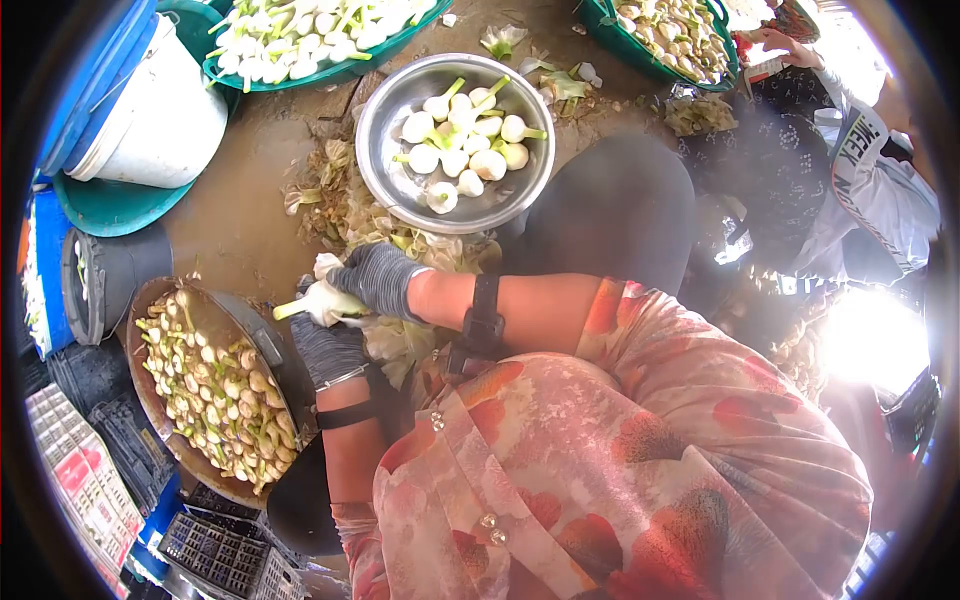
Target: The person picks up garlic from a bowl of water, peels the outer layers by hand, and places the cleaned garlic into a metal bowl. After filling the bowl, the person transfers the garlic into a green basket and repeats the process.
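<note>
Both hands wear dark knit gloves and meet close together left of centre, just in front of the person's floral garment. The right hand (380, 280) is clamped on a white onion (318, 300) with a short pale green stalk pointing left. The left hand (325, 350) sits directly beneath, touching the onion from below; whether it is closed cannot be told. The onion is held above a heap of pale peelings (345, 205) on the earthen floor (245, 235), between a steel bowl (378, 150) and a round tray (140, 375). The bowl, beyond the hands, contains peeled white bulbs (460, 145) with trimmed stalks. The tray, just left of the hands, is loaded with small untrimmed bulbs (215, 390). A green basket (215, 75) of white bulbs stands at the top edge and a second basket (605, 25) at top right. A white bucket (150, 115) lies at upper left. Another person's sleeve (880, 195) shows at the right edge.
</note>
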The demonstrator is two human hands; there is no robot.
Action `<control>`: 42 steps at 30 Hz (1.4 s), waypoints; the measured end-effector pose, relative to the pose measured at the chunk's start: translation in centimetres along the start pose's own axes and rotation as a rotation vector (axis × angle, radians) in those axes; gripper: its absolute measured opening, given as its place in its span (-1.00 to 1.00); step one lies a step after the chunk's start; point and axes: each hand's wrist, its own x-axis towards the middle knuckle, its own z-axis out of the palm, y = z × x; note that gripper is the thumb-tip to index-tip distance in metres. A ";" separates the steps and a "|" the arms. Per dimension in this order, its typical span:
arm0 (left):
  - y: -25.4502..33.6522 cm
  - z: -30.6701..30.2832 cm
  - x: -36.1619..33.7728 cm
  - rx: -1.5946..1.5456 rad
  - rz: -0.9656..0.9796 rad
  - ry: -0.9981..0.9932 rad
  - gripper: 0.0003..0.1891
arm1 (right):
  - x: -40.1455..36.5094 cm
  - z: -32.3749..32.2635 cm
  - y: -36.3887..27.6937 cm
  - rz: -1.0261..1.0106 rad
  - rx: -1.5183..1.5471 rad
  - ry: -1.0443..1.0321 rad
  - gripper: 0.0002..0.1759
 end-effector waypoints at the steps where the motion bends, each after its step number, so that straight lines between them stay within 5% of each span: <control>1: 0.2 -0.3 0.6 -0.106 -0.015 0.074 -0.84 | -0.4 0.0 0.0 0.073 0.217 0.029 -0.57; 3: 0.6 -1.6 2.0 -0.316 -0.054 0.220 -0.93 | -1.1 0.0 0.0 0.216 0.653 0.081 -0.61; 4: 0.9 -3.0 2.7 -0.413 -0.083 0.294 -0.87 | -1.4 -0.2 0.2 0.059 0.434 0.128 -0.67; 6: 1.8 -6.9 3.6 -1.005 -0.469 0.336 -0.85 | -1.4 -0.6 0.1 -0.010 0.439 0.092 -0.73; 8: 4.8 -12.2 5.6 -1.576 -0.992 0.368 -0.95 | -0.9 -0.6 0.2 0.262 0.722 -0.112 -0.74; 9: 3.7 -11.0 6.0 -1.754 -1.076 0.417 -0.90 | -0.9 -0.7 0.5 0.437 0.770 -0.223 -0.74; 11: 1.5 -8.4 7.0 -2.095 -1.267 0.581 -0.75 | -0.5 1.1 2.0 -0.224 -0.213 -0.396 -0.71; 13: 0.0 -7.6 8.4 -1.668 -1.209 0.329 -0.75 | -1.2 2.7 2.8 -0.079 -0.028 -0.473 -0.70; 14: 0.0 -6.8 9.4 -1.773 -1.051 0.339 -0.75 | -1.5 3.4 3.1 -0.009 0.066 -0.517 -0.68; 15: 0.9 -6.1 10.1 -1.862 -0.895 0.348 -0.74 | -1.3 3.4 3.3 -0.159 -0.007 -0.509 -0.66; 17: 3.9 -9.1 11.2 -1.384 -0.528 0.013 -0.71 | -0.6 3.3 3.6 -0.462 -0.135 -0.476 -0.59; 19: 5.9 -10.6 11.3 -2.003 -0.586 0.042 -0.66 | 0.0 4.3 3.8 -0.398 0.066 -0.489 -0.54; 23: -1.5 -10.1 9.7 -1.490 -0.780 0.237 -0.62 | 0.4 2.6 0.5 0.181 0.393 -0.483 -0.48; 27: -18.2 -2.0 1.7 -1.078 -0.972 0.528 -0.73 | 0.8 2.8 1.0 0.123 0.420 -0.357 -0.50; 29: -23.6 2.1 -1.5 -0.653 -0.953 0.335 -0.66 | 1.2 2.9 0.9 0.145 0.344 -0.355 -0.53; 32: -26.3 5.7 -5.6 -0.292 -0.934 -0.219 -0.52 | 1.3 3.1 0.8 0.144 0.295 -0.363 -0.52; 36: -26.1 6.9 -7.9 -0.239 -0.784 -0.402 -0.43 | 1.6 2.7 0.1 0.153 0.203 -0.375 -0.50; 42: -24.6 1.9 -9.2 -1.132 -0.697 0.087 -0.60 | 1.6 3.2 0.0 0.058 0.292 -0.265 -0.51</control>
